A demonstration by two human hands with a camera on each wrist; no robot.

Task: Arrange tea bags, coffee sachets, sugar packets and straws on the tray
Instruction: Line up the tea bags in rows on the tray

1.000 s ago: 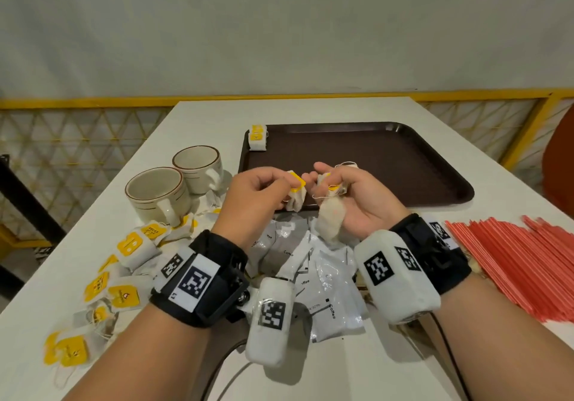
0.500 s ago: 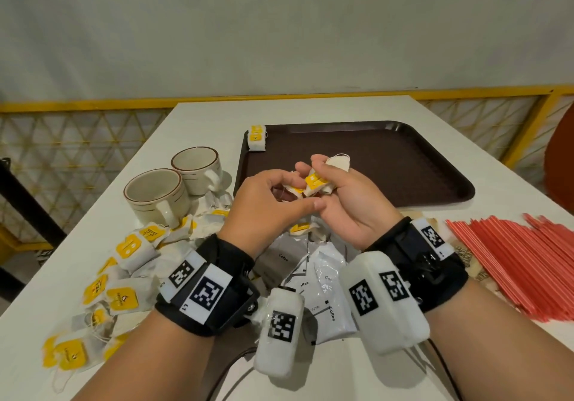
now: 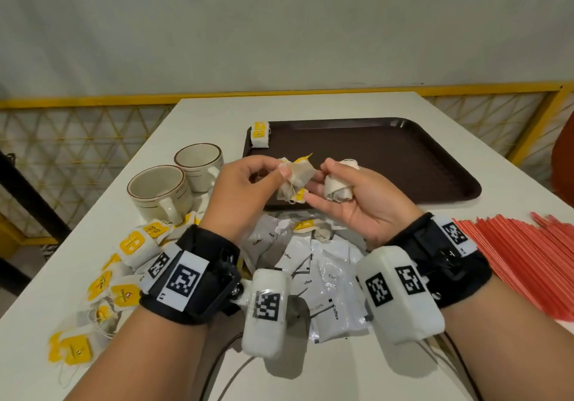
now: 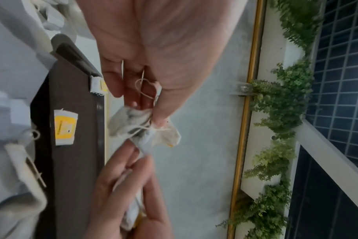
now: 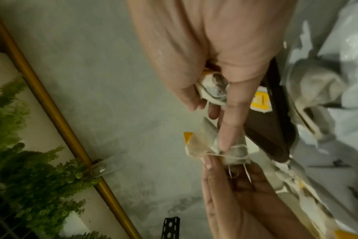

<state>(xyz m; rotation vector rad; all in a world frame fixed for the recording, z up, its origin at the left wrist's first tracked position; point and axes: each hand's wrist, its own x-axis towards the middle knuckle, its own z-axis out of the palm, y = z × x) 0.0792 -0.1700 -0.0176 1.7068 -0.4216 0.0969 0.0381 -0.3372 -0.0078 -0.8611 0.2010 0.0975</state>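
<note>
Left hand (image 3: 245,189) fingers pinch tea bag (image 3: 295,180); right hand (image 3: 351,201) fingers clutch another, touching it; tray (image 3: 388,158) lies beyond.

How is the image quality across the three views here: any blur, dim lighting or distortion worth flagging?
Head view: evenly lit, sharp, wide-angle bending at the table edges; coffee sachets show mild glare. Left wrist view: dim, tea bag soft with motion blur, the left hand close and large. Right wrist view: darker, noisy, the tray smeared.

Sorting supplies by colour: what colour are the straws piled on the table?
The straws are red-orange, seen best in the head view, lying right of the right hand.
</note>
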